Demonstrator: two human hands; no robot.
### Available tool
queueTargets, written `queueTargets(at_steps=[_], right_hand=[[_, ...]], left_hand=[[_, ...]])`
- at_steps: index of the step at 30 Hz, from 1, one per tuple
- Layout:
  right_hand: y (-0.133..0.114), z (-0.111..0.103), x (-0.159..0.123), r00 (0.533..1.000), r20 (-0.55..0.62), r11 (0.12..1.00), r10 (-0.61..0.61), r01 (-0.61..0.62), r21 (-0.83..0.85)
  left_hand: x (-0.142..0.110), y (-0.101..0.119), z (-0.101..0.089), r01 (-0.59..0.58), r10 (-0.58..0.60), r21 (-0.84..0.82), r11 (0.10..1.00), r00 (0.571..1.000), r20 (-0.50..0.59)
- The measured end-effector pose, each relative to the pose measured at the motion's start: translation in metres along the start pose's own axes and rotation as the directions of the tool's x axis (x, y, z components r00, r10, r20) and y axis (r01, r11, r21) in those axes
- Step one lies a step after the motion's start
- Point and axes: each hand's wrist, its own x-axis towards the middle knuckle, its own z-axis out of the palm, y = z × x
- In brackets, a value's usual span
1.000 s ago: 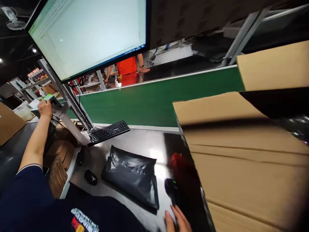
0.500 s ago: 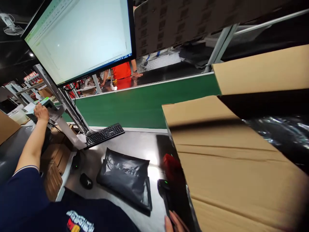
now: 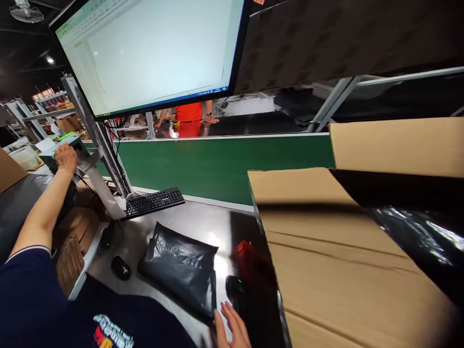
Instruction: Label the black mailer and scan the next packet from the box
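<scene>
On the shiny worktop (image 3: 199,217) lies a wrinkled, glossy black package (image 3: 179,270).

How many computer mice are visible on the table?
1: the black mouse lies left of the black package, nearer the camera than the keyboard. Others may be hidden by the cardboard.

One bare left hand (image 3: 65,156) and one bare right hand (image 3: 232,327) — two in all — appear with one grey metallic tabletop (image 3: 203,220), one long black keyboard (image 3: 155,202), one rounded black mouse (image 3: 121,268), two small black devices (image 3: 234,286) with green lights and at least one glossy black plastic mailer (image 3: 179,268). Also pictured: one wide black-framed monitor (image 3: 155,53), one white fan (image 3: 26,12), one large brown cardboard box (image 3: 333,256) and one person in orange (image 3: 189,112).
</scene>
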Motion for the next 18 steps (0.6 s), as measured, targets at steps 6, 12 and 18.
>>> queueTargets(at_steps=[6,12,18], right_hand=[[-0.013,0.013,-0.022,1.0,0.014,1.0,-0.01,0.01,0.01],[-0.026,0.017,-0.026,1.0,-0.017,0.997,0.008,-0.007,0.074],[-0.104,0.036,0.028,0.997,0.074,0.953,0.001,-0.024,0.301]], left_hand=[[-0.001,0.012,-0.018,-0.008,0.007,0.013,1.0,1.0,0.021],[-0.033,0.061,-0.055,-0.112,0.103,0.114,0.987,0.991,0.085],[-0.149,0.128,-0.099,-0.419,0.433,-0.327,0.847,0.901,-0.032]])
